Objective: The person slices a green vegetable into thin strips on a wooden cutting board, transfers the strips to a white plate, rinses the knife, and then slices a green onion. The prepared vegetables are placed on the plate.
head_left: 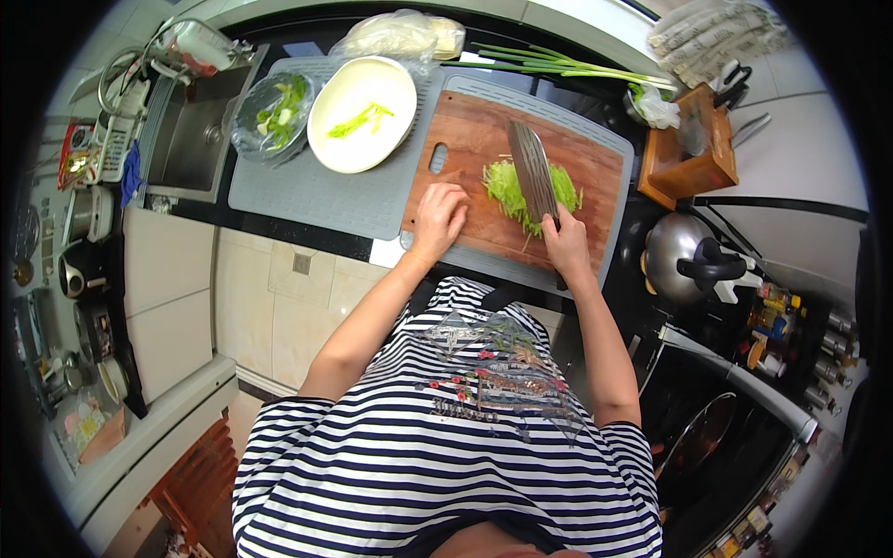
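My right hand (pixel 566 243) grips the handle of a broad-bladed cleaver (pixel 531 167), whose blade lies over a heap of shredded green vegetable (pixel 502 187). Both are on a wooden cutting board (pixel 460 132) with an oval handle slot. Near the board's lower left part, my left hand (pixel 441 216) rests with its fingers curled and nothing visible in them. To the left, a white oval bowl (pixel 363 150) holds a few light green strips (pixel 359 120). Beside it stands a plastic-lined bowl (pixel 244 132) with green leaves and trimmings (pixel 282 111).
Long green onions (pixel 558 64) lie behind the board. A wooden knife block (pixel 704 171) and a steel kettle (pixel 677 258) stand at the right. The sink (pixel 192 139) is at the left. Grey mats (pixel 314 195) lie under the bowls and board.
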A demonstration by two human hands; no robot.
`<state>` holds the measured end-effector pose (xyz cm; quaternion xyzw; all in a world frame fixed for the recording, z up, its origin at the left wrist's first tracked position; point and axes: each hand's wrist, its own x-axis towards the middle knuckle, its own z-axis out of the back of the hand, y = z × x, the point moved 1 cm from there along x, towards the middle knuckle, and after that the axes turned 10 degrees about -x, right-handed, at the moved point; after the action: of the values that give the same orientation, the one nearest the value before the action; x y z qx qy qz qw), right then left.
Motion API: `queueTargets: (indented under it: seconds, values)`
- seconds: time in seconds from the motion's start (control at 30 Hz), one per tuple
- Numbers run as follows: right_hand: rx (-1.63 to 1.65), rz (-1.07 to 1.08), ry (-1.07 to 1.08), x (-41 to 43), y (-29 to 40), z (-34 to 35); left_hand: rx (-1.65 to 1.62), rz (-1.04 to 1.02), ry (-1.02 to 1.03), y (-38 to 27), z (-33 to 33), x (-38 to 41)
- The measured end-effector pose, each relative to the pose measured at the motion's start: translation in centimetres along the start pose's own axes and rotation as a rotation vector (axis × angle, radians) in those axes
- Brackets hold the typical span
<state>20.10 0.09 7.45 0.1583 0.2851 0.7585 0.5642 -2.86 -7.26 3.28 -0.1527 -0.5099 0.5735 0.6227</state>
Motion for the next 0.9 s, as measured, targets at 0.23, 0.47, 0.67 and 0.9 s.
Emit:
queueTargets:
  seconds: [0.23,0.47,0.67,0.9]
  values:
    - [0.433,-0.195,0.087,0.0,-0.4,0.4,-0.162,-0.213,0.238,-3.9,-5.5,4.7]
    - [0.527,-0.299,0.06,0.1,-0.8,0.5,-0.053,-0.154,0.289,-0.6,-6.6,4.4]
    - [0.585,-0.312,0.058,0.3,-1.6,0.3,-0.112,-0.301,0.32,-3.0,-7.0,5.5]
    - [-0.305,0.176,-0.23,-0.2,-0.8,3.7,0.132,-0.111,0.019,1.3,-0.5,8.8]
